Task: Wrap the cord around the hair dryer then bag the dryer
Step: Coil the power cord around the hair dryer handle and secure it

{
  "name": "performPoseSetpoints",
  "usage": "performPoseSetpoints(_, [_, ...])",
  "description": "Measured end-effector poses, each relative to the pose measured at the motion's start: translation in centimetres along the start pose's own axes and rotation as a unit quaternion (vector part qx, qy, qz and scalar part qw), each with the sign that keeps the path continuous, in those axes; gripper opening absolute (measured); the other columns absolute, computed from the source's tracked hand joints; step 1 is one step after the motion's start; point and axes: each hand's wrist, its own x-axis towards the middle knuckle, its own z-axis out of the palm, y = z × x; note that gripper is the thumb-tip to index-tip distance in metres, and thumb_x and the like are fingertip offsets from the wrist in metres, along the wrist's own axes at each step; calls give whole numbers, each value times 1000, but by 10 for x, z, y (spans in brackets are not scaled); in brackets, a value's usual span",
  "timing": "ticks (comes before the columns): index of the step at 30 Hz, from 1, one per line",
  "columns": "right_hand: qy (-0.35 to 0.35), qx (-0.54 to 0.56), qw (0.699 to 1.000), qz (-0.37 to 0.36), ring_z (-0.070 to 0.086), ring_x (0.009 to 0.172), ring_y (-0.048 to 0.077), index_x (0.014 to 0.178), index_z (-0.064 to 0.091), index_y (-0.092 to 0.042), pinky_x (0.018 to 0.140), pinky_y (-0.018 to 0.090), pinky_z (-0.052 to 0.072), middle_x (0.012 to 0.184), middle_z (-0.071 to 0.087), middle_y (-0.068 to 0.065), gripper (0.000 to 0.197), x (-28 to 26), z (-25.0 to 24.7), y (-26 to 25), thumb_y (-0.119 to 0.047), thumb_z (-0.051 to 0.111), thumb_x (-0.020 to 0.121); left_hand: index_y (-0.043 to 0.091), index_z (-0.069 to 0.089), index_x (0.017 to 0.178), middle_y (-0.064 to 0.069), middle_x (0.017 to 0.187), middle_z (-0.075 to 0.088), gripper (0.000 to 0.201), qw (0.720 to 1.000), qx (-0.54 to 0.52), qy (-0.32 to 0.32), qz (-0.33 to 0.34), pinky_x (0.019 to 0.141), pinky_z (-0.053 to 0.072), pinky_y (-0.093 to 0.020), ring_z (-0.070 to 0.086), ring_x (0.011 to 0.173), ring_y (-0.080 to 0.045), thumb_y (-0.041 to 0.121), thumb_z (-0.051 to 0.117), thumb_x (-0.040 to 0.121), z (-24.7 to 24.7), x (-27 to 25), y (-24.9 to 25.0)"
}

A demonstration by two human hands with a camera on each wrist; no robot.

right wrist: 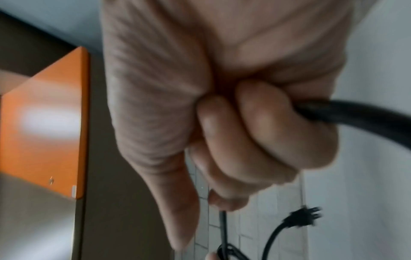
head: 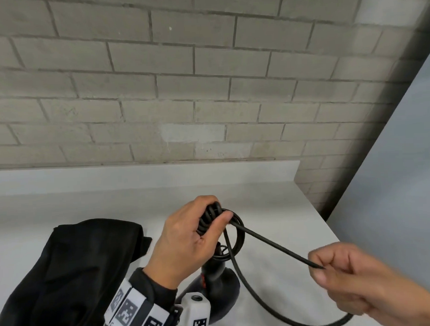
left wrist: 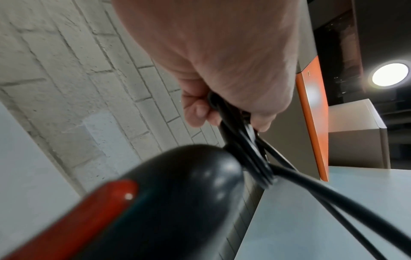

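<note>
Black plastic hair dryer (head: 219, 282): handle, black rubber cord (head: 273, 246) coiled round it, gripped by left hand (head: 187, 239); right hand (head: 347, 277) pinches cord; black fabric bag (head: 74, 272) beside.

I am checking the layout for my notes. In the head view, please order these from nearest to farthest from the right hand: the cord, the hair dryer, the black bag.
1. The cord: pinched in the right hand itself.
2. The hair dryer: centre of the table, under the left hand.
3. The black bag: far left on the table.
</note>
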Motion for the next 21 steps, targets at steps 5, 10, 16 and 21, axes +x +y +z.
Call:
performPoseSetpoints(5, [13, 74, 995, -70, 61, 57, 28, 72, 50, -9, 72, 36, 49, 54, 37, 11, 35, -3, -10, 22, -24, 81, 81, 10, 65, 93, 14, 64, 50, 29, 999, 9, 41, -32, 55, 35, -9, 45, 55, -1, 38, 58, 93, -14, 5, -16])
performPoseSetpoints(10, [12, 179, 983, 25, 19, 35, 3, 66, 48, -12, 35, 15, 22, 48, 26, -2, 42, -8, -7, 48, -36, 80, 79, 12, 65, 91, 9, 63, 52, 28, 999, 8, 35, -37, 53, 39, -14, 48, 54, -7, 38, 59, 92, -18, 2, -15])
performPoseSetpoints(16, [76, 146, 986, 34, 19, 36, 4, 64, 51, -9, 34, 12, 22, 51, 26, 4, 49, -14, 1, 25, -43, 86, 65, 12, 64, 92, 14, 64, 49, 28, 998, 18, 33, -44, 56, 34, -6, 45, 55, -2, 38, 57, 92, -20, 2, -18])
performPoseSetpoints(21, [81, -39, 996, -17, 27, 41, 14, 73, 58, -9, 43, 20, 22, 53, 34, 7, 53, -10, 22, -2, -58, 79, 67, 12, 63, 91, 17, 65, 48, 26, 998, 16, 30, -43, 57, 34, -5, 45, 56, 1, 37, 57, 92, -18, 4, -15])
